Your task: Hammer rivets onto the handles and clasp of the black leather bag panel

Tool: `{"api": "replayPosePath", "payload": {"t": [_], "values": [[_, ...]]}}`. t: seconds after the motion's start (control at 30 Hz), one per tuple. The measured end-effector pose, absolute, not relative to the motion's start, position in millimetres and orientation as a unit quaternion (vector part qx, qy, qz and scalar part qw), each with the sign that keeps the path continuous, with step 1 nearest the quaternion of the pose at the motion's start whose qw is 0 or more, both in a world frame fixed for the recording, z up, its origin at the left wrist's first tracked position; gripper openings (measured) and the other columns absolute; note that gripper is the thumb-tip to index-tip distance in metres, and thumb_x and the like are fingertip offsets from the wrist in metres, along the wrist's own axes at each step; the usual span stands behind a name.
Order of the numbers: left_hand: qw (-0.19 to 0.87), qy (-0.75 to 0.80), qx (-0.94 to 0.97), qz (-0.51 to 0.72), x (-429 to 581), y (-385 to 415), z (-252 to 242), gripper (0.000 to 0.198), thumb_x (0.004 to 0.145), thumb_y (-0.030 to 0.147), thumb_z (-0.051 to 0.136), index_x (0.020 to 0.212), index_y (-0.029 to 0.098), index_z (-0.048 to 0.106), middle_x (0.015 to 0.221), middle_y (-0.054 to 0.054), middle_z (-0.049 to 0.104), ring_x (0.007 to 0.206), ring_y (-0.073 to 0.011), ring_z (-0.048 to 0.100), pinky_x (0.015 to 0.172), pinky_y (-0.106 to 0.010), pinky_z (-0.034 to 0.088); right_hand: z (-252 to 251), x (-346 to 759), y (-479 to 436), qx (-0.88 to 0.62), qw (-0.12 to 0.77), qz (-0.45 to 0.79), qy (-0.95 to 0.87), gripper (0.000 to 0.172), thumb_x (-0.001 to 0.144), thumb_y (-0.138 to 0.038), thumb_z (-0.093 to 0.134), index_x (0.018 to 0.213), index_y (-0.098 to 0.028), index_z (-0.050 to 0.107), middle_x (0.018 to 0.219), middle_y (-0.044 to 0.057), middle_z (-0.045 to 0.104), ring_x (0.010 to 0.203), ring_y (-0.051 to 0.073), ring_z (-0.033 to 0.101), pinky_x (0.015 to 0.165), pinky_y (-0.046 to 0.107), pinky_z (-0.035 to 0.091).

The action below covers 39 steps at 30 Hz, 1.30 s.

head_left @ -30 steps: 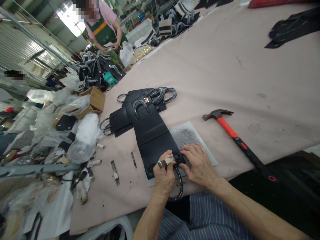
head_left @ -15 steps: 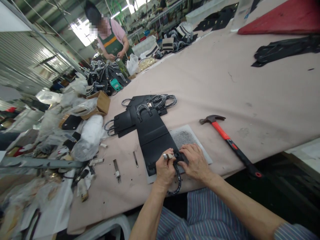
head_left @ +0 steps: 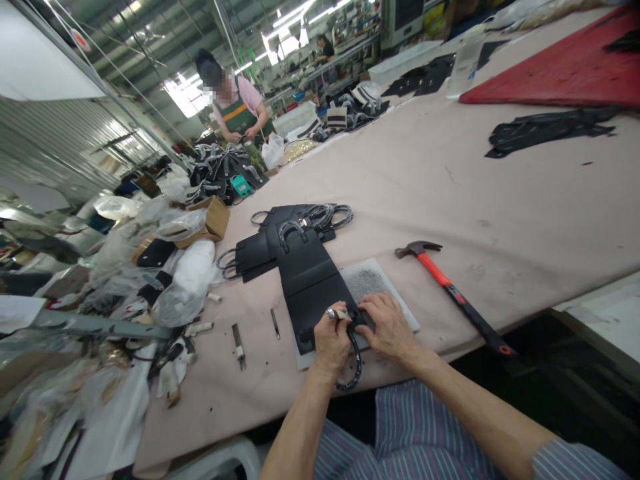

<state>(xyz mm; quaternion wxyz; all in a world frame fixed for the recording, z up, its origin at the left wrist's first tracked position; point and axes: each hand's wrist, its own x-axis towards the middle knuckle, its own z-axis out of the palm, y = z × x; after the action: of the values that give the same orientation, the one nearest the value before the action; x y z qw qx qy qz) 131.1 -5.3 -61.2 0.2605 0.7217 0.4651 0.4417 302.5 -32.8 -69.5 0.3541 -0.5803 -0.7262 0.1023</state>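
My left hand (head_left: 331, 343) is closed around a metal-topped punch (head_left: 335, 313) with a pale wrapped grip, held against the near end of a black leather bag panel (head_left: 313, 290). My right hand (head_left: 387, 330) pinches the panel's edge by the handle tab, close beside the punch. A black-and-white cord handle (head_left: 357, 367) loops down between the hands past the table edge. Beneath the panel lies a white board (head_left: 367, 280) with a worn, speckled middle. The punch's tip is hidden by my fingers. More black panels with cord handles (head_left: 255, 255) lie under the far end.
To the right rests a claw hammer (head_left: 445, 280), its handle over the table edge. A fork-tipped tool (head_left: 239, 347) and a thin metal rod (head_left: 275, 323) lie left. Plastic bags and a carton (head_left: 216, 219) crowd the left side. A co-worker (head_left: 243, 110) stands beyond.
The camera view has tilted up slightly, so the scene sits lower. Both hands keep nearly the same hold on the punch and panel.
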Motion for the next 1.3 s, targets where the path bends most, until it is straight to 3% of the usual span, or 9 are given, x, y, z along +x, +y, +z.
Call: {"api": "replayPosePath", "payload": {"t": [0.47, 0.57, 0.63, 0.7, 0.8, 0.93, 1.07, 1.2, 1.3], "values": [[0.284, 0.468, 0.719, 0.428, 135, -3, -56, 0.019, 0.089, 0.011, 0.058, 0.1, 0.021, 0.07, 0.108, -0.007, 0.076, 0.106, -0.0225, 0.073, 0.097, -0.038, 0.058, -59, 340, -30, -0.587, 0.391, 0.081, -0.705, 0.026, 0.089, -0.026, 0.06, 0.114, -0.018, 0.062, 0.121, 0.015, 0.063, 0.116, 0.031, 0.057, 0.099, 0.05, 0.048], [0.298, 0.468, 0.717, 0.422, 137, -3, -54, 0.022, 0.087, 0.009, 0.059, 0.102, 0.021, 0.07, 0.105, -0.006, 0.076, 0.101, -0.0217, 0.073, 0.094, -0.036, 0.057, -58, 395, -34, -0.671, 0.338, -0.008, -0.66, 0.032, 0.091, -0.032, 0.057, 0.116, -0.014, 0.062, 0.121, 0.021, 0.062, 0.117, 0.037, 0.057, 0.099, 0.054, 0.046], [0.305, 0.466, 0.715, 0.423, 137, -3, -54, 0.024, 0.086, 0.007, 0.06, 0.102, 0.021, 0.07, 0.103, -0.005, 0.076, 0.098, -0.0212, 0.073, 0.092, -0.034, 0.057, -62, 433, -39, -0.741, 0.254, -0.016, -0.622, 0.035, 0.088, -0.037, 0.059, 0.112, -0.012, 0.063, 0.115, 0.025, 0.062, 0.106, 0.041, 0.059, 0.088, 0.055, 0.047], [0.304, 0.463, 0.712, 0.432, 137, -4, -55, 0.024, 0.084, 0.006, 0.061, 0.1, 0.021, 0.07, 0.1, -0.004, 0.076, 0.095, -0.0209, 0.073, 0.089, -0.032, 0.057, -68, 461, -43, -0.785, 0.205, 0.06, -0.582, 0.024, 0.083, -0.036, 0.062, 0.095, -0.016, 0.064, 0.095, 0.023, 0.062, 0.088, 0.039, 0.061, 0.074, 0.051, 0.046], [0.299, 0.459, 0.709, 0.444, 137, -4, -57, 0.025, 0.083, 0.005, 0.062, 0.101, 0.021, 0.07, 0.098, -0.004, 0.075, 0.091, -0.0202, 0.072, 0.086, -0.031, 0.057, -68, 478, -44, -0.799, 0.281, 0.305, -0.436, 0.01, 0.076, -0.026, 0.067, 0.077, -0.023, 0.057, 0.072, 0.009, 0.054, 0.067, 0.028, 0.057, 0.06, 0.041, 0.04], [0.315, 0.459, 0.707, 0.437, 136, -3, -61, 0.025, 0.083, 0.004, 0.062, 0.099, 0.021, 0.069, 0.099, -0.003, 0.075, 0.094, -0.0192, 0.071, 0.088, -0.029, 0.055, -51, 466, -37, -0.721, 0.33, 0.54, -0.28, 0.015, 0.069, -0.016, 0.065, 0.079, -0.02, 0.055, 0.067, 0.002, 0.05, 0.054, 0.016, 0.05, 0.051, 0.029, 0.042], [0.325, 0.464, 0.703, 0.43, 136, -3, -64, 0.024, 0.082, 0.003, 0.062, 0.097, 0.021, 0.068, 0.098, -0.002, 0.074, 0.095, -0.0187, 0.07, 0.089, -0.027, 0.053, -29, 437, -36, -0.674, 0.344, 0.614, -0.227, 0.007, 0.083, -0.02, 0.056, 0.081, -0.019, 0.05, 0.062, -0.005, 0.039, 0.043, 0.007, 0.035, 0.039, 0.019, 0.03], [0.335, 0.463, 0.701, 0.427, 136, -2, -66, 0.022, 0.083, 0.004, 0.06, 0.095, 0.021, 0.067, 0.096, -0.002, 0.072, 0.094, -0.0181, 0.069, 0.087, -0.027, 0.052, 19, 411, -45, -0.702, 0.369, 0.528, -0.306, 0.031, 0.096, -0.048, 0.051, 0.083, -0.021, 0.051, 0.059, -0.006, 0.04, 0.039, 0.008, 0.032, 0.036, 0.02, 0.025], [0.335, 0.459, 0.703, 0.428, 136, -2, -67, 0.021, 0.084, 0.004, 0.059, 0.095, 0.021, 0.066, 0.096, -0.002, 0.071, 0.093, -0.0178, 0.068, 0.087, -0.026, 0.051, 70, 397, -55, -0.71, 0.376, 0.331, -0.495, 0.043, 0.094, -0.064, 0.051, 0.084, -0.023, 0.054, 0.058, -0.003, 0.048, 0.044, 0.012, 0.042, 0.04, 0.024, 0.032]]}}
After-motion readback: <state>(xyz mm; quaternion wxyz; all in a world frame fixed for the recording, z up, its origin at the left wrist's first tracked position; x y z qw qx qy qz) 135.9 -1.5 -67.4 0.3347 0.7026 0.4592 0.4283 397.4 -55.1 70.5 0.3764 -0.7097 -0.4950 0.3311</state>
